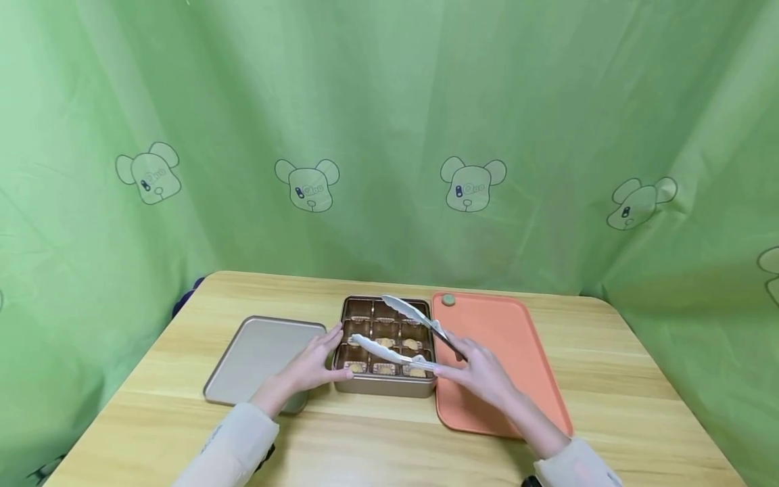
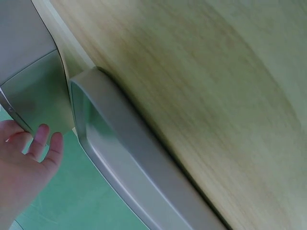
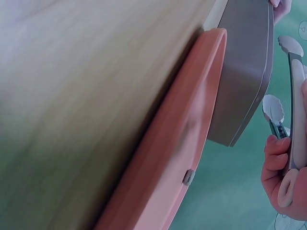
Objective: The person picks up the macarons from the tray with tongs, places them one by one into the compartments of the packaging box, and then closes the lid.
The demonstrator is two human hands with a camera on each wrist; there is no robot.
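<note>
A metallic brown square box [image 1: 386, 387] with dividers stands mid-table, small yellowish pastries [image 1: 384, 368] sitting in several of its compartments. My left hand [image 1: 312, 362] is at its left side, thumb by the front rim and fingers extended along the left edge. In the left wrist view, those fingers [image 2: 53, 146] show beside the box [image 2: 36, 91]. My right hand [image 1: 483, 372] grips a pair of tongs [image 1: 447, 341], also seen in the right wrist view. The tongs' spread pale scalloped tips reach over the box, with nothing between them.
Left of the box lies a shallow grey-brown metal lid or tray [image 1: 262, 355]. A coral tray [image 1: 489, 325] lies against the box's right side, with a small green round piece [image 1: 448, 299] in its far left corner. Behind the wooden table [image 1: 365, 446] hangs a green curtain [image 1: 389, 108].
</note>
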